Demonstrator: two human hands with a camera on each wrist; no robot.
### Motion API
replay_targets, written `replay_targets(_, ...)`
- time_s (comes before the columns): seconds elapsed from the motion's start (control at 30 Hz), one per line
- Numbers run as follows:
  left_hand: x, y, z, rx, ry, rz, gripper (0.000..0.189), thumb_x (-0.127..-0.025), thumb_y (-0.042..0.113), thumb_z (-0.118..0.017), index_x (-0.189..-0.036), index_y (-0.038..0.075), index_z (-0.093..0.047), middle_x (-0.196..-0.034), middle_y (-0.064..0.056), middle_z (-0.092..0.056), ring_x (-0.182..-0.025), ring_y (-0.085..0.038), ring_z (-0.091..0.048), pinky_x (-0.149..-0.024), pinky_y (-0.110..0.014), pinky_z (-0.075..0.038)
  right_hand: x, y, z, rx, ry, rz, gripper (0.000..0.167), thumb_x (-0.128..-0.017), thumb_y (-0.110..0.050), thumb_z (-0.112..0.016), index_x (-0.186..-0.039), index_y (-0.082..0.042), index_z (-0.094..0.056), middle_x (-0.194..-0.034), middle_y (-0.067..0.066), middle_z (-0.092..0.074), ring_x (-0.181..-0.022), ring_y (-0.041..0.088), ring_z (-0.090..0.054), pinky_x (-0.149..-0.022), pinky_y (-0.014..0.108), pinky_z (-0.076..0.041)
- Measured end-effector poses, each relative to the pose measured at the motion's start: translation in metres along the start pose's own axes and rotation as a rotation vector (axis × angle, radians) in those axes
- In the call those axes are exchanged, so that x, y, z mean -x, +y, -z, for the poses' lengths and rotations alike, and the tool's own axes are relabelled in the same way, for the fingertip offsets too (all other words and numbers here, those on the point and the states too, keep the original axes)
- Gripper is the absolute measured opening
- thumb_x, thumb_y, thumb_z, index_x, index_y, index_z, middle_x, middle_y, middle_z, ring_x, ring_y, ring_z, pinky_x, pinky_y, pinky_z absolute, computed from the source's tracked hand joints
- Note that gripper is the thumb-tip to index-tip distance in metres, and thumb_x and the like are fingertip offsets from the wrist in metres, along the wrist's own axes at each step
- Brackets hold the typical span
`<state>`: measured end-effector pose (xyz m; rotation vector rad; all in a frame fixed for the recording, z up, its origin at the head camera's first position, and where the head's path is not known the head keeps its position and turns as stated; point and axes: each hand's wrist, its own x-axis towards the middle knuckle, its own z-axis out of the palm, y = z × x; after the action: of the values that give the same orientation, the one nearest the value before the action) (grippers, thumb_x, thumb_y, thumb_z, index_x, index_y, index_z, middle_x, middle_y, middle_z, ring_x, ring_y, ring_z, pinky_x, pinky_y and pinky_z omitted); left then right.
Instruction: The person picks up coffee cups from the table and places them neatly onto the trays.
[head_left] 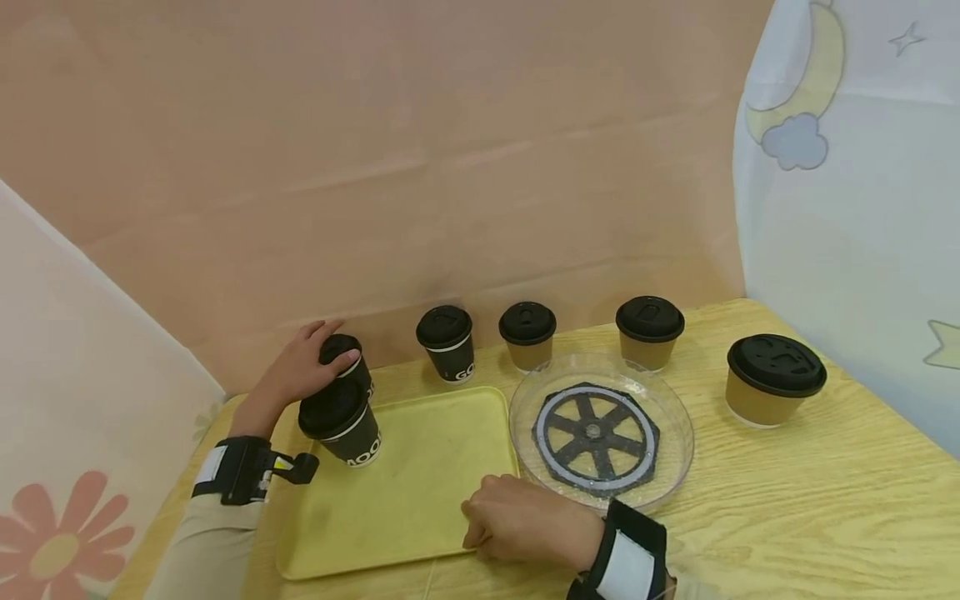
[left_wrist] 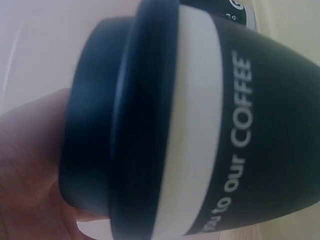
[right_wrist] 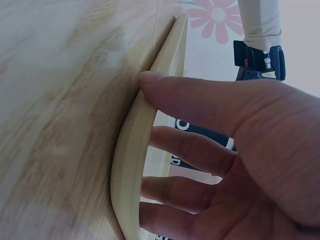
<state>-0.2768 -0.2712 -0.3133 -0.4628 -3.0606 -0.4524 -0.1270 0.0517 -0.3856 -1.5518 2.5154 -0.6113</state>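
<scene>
At the back left, my left hand [head_left: 303, 367] holds a black paper coffee cup [head_left: 362, 379] by its lid, thumb on the near side and fingers on the far side. A second black lidded cup [head_left: 348, 429] stands just in front of it, at the back left corner of a yellow tray [head_left: 420, 475]. This nearer cup [left_wrist: 265, 125] fills much of the left wrist view and hides part of the hand. My right hand [head_left: 525, 517] grips the tray's rim near its front right corner; the right wrist view shows the thumb outside and the fingers inside.
Another black cup [head_left: 447, 346] stands behind the tray. Brown cups with black lids, one small [head_left: 528, 354], one mid-sized [head_left: 648, 350] and one wide [head_left: 765, 404], stand to the right. A clear round dish [head_left: 678, 442] with a dark wheel-like base lies beside the tray.
</scene>
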Motion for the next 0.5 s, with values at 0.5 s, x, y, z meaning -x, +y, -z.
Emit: replay_targets(0.5,-0.0072,-0.0076,-0.0017,-0.039,-0.037,-0.017,0.064,-0.095,0.039,-0.06,-0.145,0.001,-0.043,-0.145,-0.032,-0.041,-0.132,-0.054,-0.038,-0.105,-0.066,-0.035,-0.0004,-0.0003,-0.0006,-0.004,0.002,-0.005,0.021,-0.079,-0.005,-0.076,-0.094,-0.02,-0.081,-0.08,-0.011,-0.068,-0.07,-0.013,-0.053,-0.058,-0.001,-0.036)
